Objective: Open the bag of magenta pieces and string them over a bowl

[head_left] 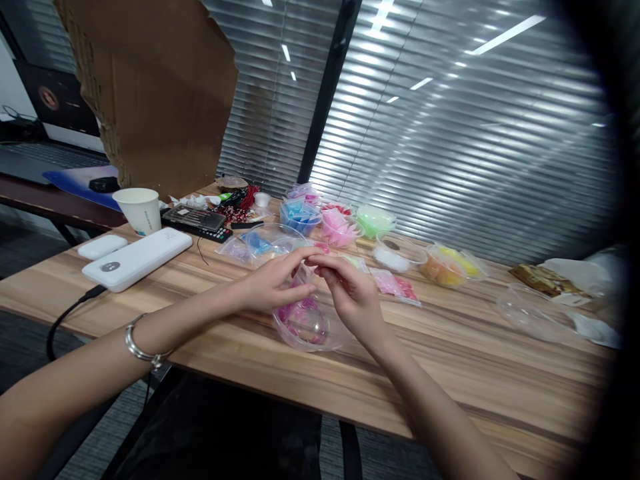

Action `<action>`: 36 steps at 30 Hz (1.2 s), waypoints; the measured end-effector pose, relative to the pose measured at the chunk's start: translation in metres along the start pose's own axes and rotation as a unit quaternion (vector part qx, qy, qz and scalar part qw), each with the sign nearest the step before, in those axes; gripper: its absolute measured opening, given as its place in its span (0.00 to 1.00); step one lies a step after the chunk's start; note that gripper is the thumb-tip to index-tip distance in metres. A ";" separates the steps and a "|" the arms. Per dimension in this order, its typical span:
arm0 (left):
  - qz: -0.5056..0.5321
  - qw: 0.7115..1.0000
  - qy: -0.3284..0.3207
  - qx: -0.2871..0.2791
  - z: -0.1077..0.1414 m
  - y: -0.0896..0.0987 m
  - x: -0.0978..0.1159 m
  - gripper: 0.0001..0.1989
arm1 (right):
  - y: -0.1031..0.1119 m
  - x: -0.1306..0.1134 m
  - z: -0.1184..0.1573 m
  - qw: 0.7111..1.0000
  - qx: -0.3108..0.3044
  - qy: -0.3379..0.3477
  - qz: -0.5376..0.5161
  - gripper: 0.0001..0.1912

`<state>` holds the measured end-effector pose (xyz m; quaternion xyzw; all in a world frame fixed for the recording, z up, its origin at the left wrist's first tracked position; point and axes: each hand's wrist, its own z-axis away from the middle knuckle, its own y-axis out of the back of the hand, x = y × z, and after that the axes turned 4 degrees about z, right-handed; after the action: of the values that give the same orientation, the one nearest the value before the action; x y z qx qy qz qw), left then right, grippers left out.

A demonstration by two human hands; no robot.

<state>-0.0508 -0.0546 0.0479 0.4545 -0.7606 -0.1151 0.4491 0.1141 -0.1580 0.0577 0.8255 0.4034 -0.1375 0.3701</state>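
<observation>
My left hand (277,280) reaches in from the left, its fingers stretched and its thumb held apart from them. Its fingertips meet those of my right hand (353,293), whose fingers are curled inward. Whatever lies between the fingertips, if anything, is too small or hidden to make out. Just below both hands is a clear plastic bowl (330,340) with bright pink-purple pieces (303,310) in it, partly covered by my hands. Behind my left hand stands another clear bowl (275,233) beside blue bits (259,242).
Farther back are tubs of blue packets (300,217), pink packets (339,228), green pieces (375,221) and yellow-orange pieces (450,265). At left are a white power bank (137,259), a paper cup (139,210) and a remote (215,232). A cardboard sheet (160,93) stands behind.
</observation>
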 end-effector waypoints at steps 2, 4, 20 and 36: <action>0.002 1.000 -0.004 -0.001 0.000 0.000 0.000 0.27 | 0.000 0.000 0.000 1.000 -0.002 -0.006 -0.002 0.14; 0.000 1.000 -0.004 -0.002 -0.001 0.000 0.000 0.27 | -0.001 0.000 0.000 1.000 -0.001 -0.013 -0.010 0.14; -0.011 1.000 0.013 0.001 0.003 0.000 -0.004 0.30 | -0.006 0.002 0.001 0.996 0.048 -0.027 -0.069 0.17; -0.018 1.000 0.009 -0.004 0.002 0.000 -0.004 0.30 | -0.005 -0.004 0.002 0.997 0.062 -0.028 -0.048 0.14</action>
<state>-0.0517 -0.0522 0.0440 0.4673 -0.7478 -0.1215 0.4556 0.1078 -0.1596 0.0555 0.8222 0.4229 -0.2028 0.3225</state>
